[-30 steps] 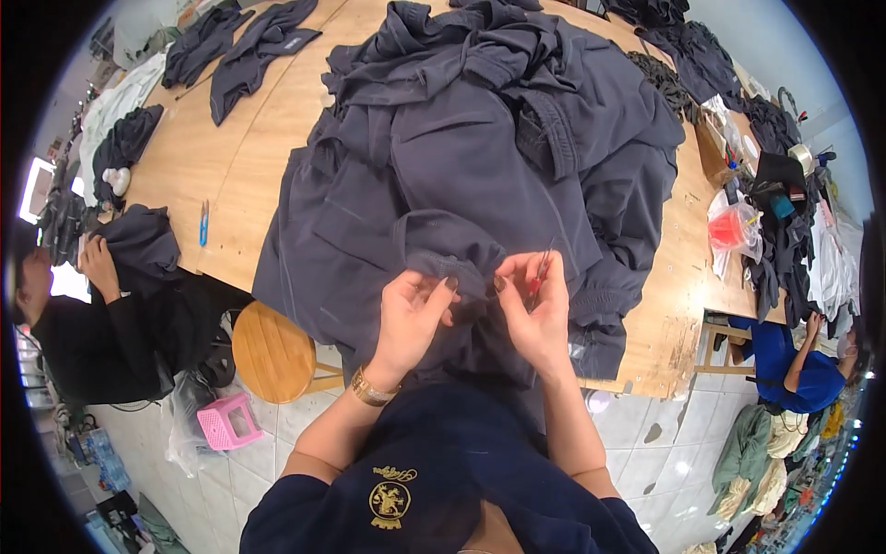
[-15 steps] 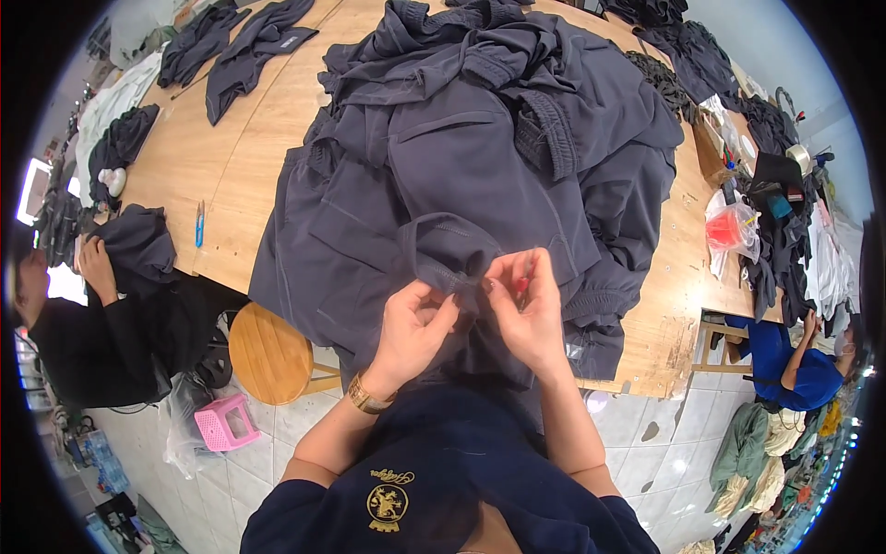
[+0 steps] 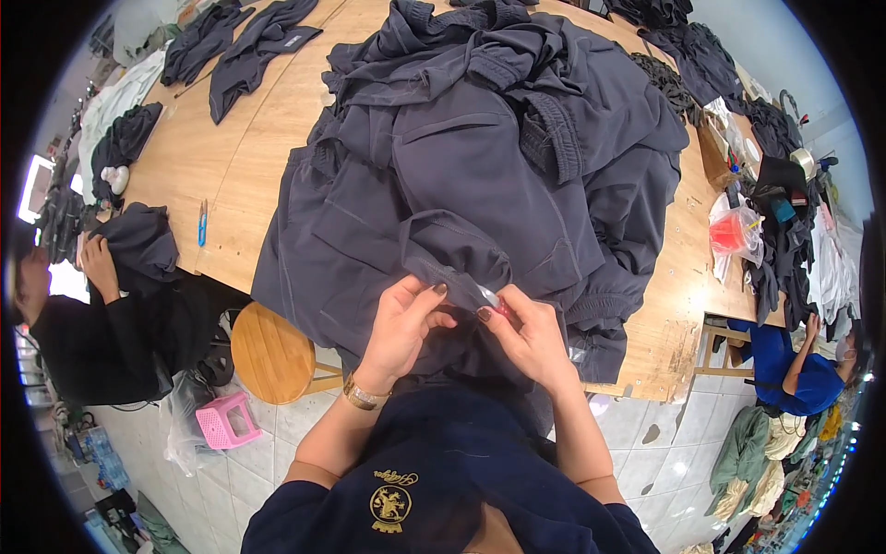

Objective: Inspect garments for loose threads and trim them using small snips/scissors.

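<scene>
A heap of dark grey trousers with elastic cuffs spreads over the table in front of me. At its near edge, my left hand pinches the seamed edge of a trouser leg, whose fabric loops up above my fingers. My right hand is closed round small red thread snips, mostly covered by the fingers. Their shiny metal end points toward the seam beside my left fingertips. Whether the blades touch a thread is too small to tell.
Blue thread snips lie on the wooden table at the left. A person in black handles dark cloth there; another in blue sits at far right. A round stool and pink stool stand left. A bag with a red cup sits right.
My right hand has turned and lowered slightly, bringing the snips' metal end into sight at the seam. My left hand has shifted a little left, and the gap between the hands has widened.
</scene>
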{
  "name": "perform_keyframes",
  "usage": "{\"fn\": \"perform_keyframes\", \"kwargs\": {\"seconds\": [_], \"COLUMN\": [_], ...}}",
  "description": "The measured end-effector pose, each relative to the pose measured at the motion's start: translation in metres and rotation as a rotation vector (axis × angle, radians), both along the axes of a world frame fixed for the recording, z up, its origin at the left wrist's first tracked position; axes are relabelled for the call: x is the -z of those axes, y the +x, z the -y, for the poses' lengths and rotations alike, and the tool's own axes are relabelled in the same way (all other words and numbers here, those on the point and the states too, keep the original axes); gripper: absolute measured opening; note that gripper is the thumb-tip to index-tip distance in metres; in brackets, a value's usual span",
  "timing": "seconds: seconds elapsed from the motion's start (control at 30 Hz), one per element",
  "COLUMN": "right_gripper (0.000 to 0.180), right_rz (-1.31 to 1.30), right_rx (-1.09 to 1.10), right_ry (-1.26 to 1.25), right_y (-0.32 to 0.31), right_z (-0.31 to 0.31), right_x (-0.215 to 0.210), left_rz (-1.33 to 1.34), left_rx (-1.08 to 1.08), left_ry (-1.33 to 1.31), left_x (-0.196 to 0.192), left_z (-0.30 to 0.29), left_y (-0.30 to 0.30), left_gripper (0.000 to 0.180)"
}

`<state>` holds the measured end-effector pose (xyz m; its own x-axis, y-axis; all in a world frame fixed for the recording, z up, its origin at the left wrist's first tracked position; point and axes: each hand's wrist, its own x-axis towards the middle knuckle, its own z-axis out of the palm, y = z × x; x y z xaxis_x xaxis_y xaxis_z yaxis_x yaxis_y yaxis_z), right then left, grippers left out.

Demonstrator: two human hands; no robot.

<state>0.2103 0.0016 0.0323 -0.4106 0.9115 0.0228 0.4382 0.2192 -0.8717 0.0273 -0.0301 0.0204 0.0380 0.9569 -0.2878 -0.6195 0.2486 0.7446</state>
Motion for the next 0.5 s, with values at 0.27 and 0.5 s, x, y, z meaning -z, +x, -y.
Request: {"fn": "perform_keyframes", "kwargs": {"seconds": [0.27,0.5], "right_gripper": [0.029,0.029], "right_rz": [0.103,0.114], "right_rx": [-0.009,-0.056], "right_ry": [0.065,0.062], "right_y": [-0.0061,-0.0072], "right_z": [-0.0019,-0.0034], "right_x": [-0.0028,-0.0061], "left_rz": [0.064,0.073], "left_rx": [0.031,0.037], "left_ry": [-0.046,-0.057], "left_x": [-0.0030,-0.0019], "left_z": [0.0000,0.0021], "left_y": [-0.0016,-0.0032], "left_gripper": [0.016,0.015]}}
